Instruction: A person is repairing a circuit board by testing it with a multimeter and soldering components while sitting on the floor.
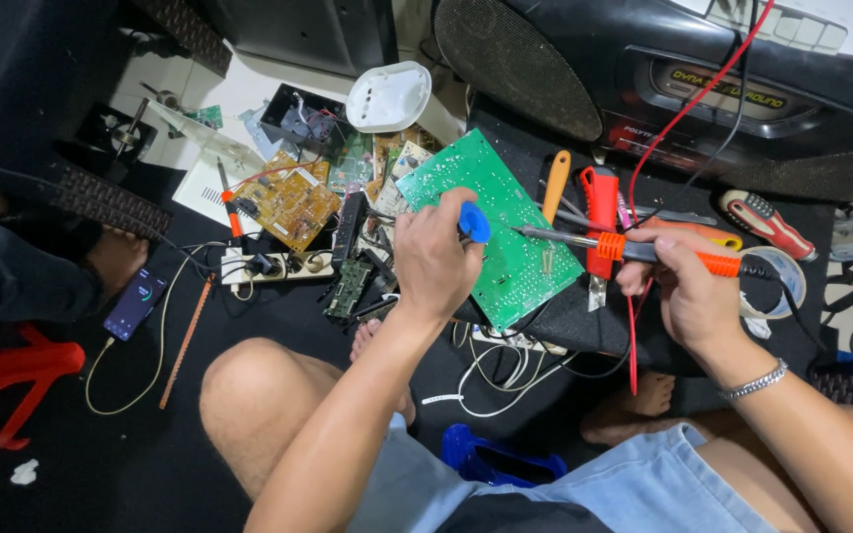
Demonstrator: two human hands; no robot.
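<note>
A green circuit board (505,212) lies tilted on a black cloth in front of me. My left hand (433,259) rests on the board's near edge and grips a tool with a round blue end (474,223). My right hand (685,286) holds an orange-handled soldering iron (663,253) by its grip, and its metal tip (535,233) touches the middle of the board. A metal bracelet (754,380) sits on my right wrist.
A yellow circuit board (288,205), more boards, a white power strip (269,266) and a phone (134,303) on a cable lie to the left. Screwdrivers (767,224), a red tool (600,212), tape roll (777,281) and a black stereo (683,79) sit behind. Another person's foot (116,259) is at left.
</note>
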